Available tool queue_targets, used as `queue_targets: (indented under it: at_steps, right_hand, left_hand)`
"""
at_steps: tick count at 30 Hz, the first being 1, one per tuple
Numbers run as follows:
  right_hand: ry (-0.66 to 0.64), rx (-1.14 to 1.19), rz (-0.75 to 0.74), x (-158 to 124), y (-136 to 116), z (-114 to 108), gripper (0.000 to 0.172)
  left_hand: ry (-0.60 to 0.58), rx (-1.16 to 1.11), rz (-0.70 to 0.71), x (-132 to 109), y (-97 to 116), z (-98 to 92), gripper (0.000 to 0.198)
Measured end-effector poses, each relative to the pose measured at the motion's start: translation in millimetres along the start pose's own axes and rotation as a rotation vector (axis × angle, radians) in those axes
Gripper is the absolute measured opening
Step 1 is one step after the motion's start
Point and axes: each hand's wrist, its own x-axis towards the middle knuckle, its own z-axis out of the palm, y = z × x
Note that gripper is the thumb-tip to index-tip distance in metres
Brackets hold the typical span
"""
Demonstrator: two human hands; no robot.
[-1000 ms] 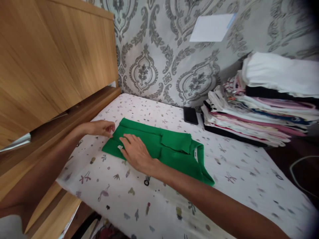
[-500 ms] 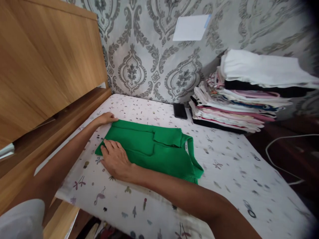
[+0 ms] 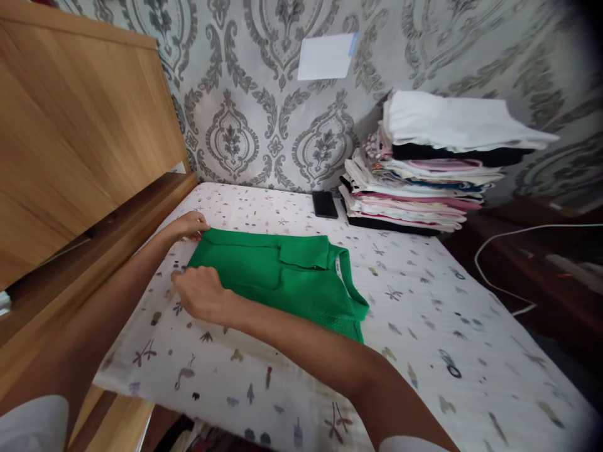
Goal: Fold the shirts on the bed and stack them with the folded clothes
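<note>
A green shirt (image 3: 245, 260) lies on the printed white sheet, its sides folded inward into a long strip. Its collar, with a small white label inside, points right, and the hem end is at the left. My left hand (image 3: 189, 224) is closed on the far hem corner. At the near hem corner is my right hand (image 3: 200, 292), its fingers curled in and closed on the fabric edge; the fingertips are partly hidden.
Folded clothes (image 3: 419, 188) stand in a tall stack at the back right. Beside them lies a black phone (image 3: 325, 204). A wooden cabinet (image 3: 85, 119) borders the left side. The patterned wall (image 3: 277, 119) closes off the back, and a white cable (image 3: 490, 251) hangs at the right.
My right hand has gone from lying flat on the shirt to curling closed at its near hem corner. My left hand stays at the far corner. The camera view has shifted slightly right.
</note>
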Motion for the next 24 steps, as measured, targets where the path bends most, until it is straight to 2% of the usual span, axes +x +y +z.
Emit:
queue_targets:
  at_steps: [4,8,11,15,17,20,24]
  right_hand:
    - [0.072,0.102,0.111,-15.6,6.5,-4.0,0.040]
    - [0.201,0.265,0.197,-27.7,14.3,5.8,0.045]
    - [0.296,0.412,0.214,-42.7,19.3,11.3,0.051]
    - [0.407,0.656,0.169,-75.7,25.6,12.6,0.056]
    - [0.457,0.787,0.168,-92.5,30.2,15.6,0.053]
    - [0.486,0.940,0.254,-111.7,40.3,25.6,0.044]
    - [0.450,1.138,0.419,-124.7,56.8,40.6,0.040]
  left_hand:
    - [-0.004,-0.085,-0.057,-9.2,8.3,3.8,0.030]
    - [0.051,-0.111,-0.047,-15.3,14.1,8.5,0.026]
    - [0.061,-0.149,0.034,-15.4,25.5,8.6,0.025]
    - [0.009,-0.226,0.193,-14.7,56.7,14.4,0.023]
    - [-0.022,-0.228,0.252,-13.6,75.0,25.6,0.020]
    - [-0.057,-0.145,0.292,-8.8,97.0,53.9,0.019]
    - [-0.067,-0.039,0.289,0.5,109.1,95.7,0.020]
